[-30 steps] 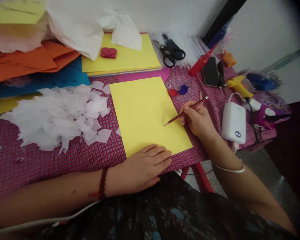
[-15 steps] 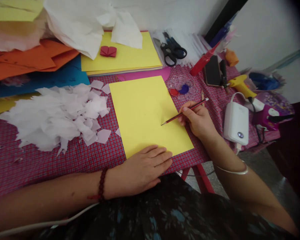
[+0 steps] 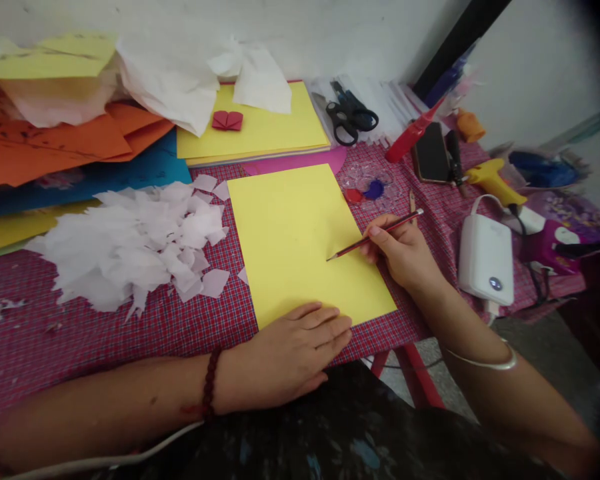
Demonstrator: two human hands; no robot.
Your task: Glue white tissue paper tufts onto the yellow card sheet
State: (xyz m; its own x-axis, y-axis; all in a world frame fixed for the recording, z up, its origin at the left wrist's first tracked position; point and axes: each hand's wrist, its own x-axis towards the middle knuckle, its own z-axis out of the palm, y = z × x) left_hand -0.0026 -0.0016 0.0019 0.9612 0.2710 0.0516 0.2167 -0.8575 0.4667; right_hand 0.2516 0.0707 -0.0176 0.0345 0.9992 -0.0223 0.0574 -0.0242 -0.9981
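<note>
A yellow paper sheet lies on the red checked tablecloth in front of me. My left hand rests flat on the sheet's near edge, fingers stretched out together. My right hand grips a red pencil at the sheet's right side. The pencil's tip touches or hovers just over the paper.
A heap of white tissue scraps lies left of the sheet. Behind are orange, blue and yellow card stacks, a red paper heart, scissors, a phone, a yellow glue gun and a white power bank.
The view has shifted a little, so everything sits lower and further right. The pencil tip has moved slightly left across the sheet. My left hand stays flat on the paper's edge.
</note>
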